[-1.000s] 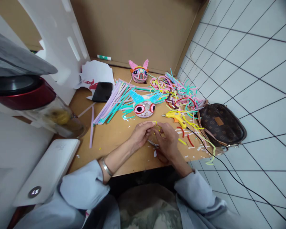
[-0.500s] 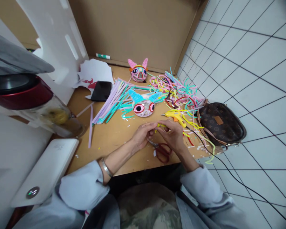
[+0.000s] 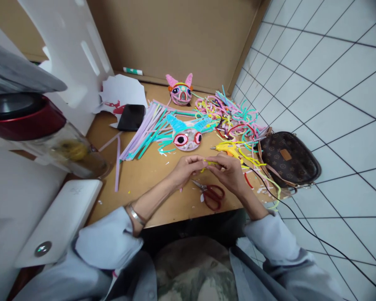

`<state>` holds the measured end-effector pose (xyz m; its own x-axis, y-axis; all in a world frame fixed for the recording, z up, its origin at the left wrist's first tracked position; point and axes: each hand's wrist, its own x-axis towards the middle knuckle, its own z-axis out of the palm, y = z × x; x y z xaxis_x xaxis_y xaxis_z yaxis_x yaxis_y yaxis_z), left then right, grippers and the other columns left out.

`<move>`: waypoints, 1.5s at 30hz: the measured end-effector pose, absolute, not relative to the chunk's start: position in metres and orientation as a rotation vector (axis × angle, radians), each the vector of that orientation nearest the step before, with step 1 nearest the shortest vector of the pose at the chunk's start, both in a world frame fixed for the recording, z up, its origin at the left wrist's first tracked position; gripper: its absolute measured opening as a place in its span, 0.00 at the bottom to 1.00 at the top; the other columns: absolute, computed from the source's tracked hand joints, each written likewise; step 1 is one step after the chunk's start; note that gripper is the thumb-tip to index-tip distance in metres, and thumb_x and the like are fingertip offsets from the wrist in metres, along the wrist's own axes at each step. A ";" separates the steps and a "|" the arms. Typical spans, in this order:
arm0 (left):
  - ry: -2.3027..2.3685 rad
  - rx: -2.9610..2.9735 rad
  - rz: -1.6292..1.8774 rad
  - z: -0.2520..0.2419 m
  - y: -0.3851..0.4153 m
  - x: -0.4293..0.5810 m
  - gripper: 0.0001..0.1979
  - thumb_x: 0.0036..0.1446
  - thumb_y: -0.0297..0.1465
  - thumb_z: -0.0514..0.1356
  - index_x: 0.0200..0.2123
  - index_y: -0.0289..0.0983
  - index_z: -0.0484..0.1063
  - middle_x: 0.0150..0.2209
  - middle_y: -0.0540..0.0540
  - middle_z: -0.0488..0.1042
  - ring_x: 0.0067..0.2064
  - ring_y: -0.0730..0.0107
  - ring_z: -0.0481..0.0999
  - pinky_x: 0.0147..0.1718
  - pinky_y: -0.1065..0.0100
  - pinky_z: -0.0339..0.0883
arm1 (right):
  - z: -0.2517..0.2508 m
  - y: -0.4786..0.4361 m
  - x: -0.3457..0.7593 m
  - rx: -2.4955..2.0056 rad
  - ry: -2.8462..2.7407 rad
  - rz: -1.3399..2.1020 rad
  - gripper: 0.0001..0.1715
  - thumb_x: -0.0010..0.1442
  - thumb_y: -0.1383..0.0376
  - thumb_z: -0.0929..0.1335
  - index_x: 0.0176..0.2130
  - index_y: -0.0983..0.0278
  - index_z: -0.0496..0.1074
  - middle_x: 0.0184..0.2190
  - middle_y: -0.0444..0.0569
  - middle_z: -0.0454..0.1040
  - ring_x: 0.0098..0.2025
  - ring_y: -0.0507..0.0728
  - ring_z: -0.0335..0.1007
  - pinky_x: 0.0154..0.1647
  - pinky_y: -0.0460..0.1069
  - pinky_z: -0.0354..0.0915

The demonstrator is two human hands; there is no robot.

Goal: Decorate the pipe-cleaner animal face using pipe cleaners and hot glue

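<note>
My left hand (image 3: pixel 188 169) and my right hand (image 3: pixel 227 169) meet over the front of the table, fingertips pinched on a small yellow pipe cleaner (image 3: pixel 210 162), mostly hidden by the fingers. Below them lie red-handled scissors (image 3: pixel 213 195), blades pointing left. Just beyond my hands sits an animal-face craft (image 3: pixel 188 140) with blue fuzzy ears and red-ringed eyes. A yellow glue gun (image 3: pixel 229 148) rests behind my right hand, nozzle to the left. Farther back stands a similar face (image 3: pixel 181 94) with pink ears.
Pipe cleaners lie in a lilac and green bundle (image 3: pixel 144 129) and a tangled multicolour heap (image 3: pixel 235 117). A brown handbag (image 3: pixel 288 159) is at the right, a black phone (image 3: pixel 130 117) at the left. A glass bottle (image 3: pixel 81 154) and white device (image 3: pixel 62 217) flank the left edge.
My hands have shifted slightly, the fingers re-gripping the yellow pipe cleaner. The right hand has moved a little right, so more of the scissors shows. The view has tilted slightly.
</note>
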<state>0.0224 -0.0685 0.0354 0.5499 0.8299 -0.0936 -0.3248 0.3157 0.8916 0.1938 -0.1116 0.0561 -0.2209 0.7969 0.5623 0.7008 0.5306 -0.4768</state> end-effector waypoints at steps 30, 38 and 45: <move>0.579 0.599 0.915 0.033 -0.070 0.026 0.11 0.37 0.27 0.73 0.22 0.31 0.75 0.20 0.53 0.63 0.23 0.83 0.57 0.22 0.76 0.51 | 0.041 -0.118 0.168 -1.365 -1.733 0.156 0.13 0.62 0.60 0.70 0.43 0.63 0.81 0.34 0.48 0.81 0.27 0.51 0.68 0.33 0.48 0.68; 0.565 0.647 0.892 0.035 -0.070 0.025 0.14 0.36 0.31 0.75 0.22 0.31 0.73 0.20 0.53 0.62 0.24 0.82 0.57 0.22 0.76 0.49 | 0.047 -0.114 0.172 -1.342 -1.713 0.226 0.10 0.60 0.62 0.71 0.40 0.62 0.82 0.31 0.48 0.81 0.27 0.52 0.70 0.30 0.48 0.68; 0.545 0.835 0.859 0.041 -0.065 0.020 0.21 0.39 0.43 0.73 0.20 0.33 0.72 0.19 0.52 0.61 0.23 0.79 0.56 0.21 0.73 0.46 | 0.056 -0.109 0.189 -1.309 -1.751 0.429 0.14 0.57 0.56 0.74 0.39 0.63 0.83 0.31 0.49 0.82 0.21 0.49 0.63 0.23 0.45 0.61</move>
<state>0.0203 -0.0650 0.0412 0.5526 0.8284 -0.0908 -0.4351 0.3797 0.8164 0.1892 -0.1094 0.0560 -0.0543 0.8964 0.4400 0.5916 0.3839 -0.7090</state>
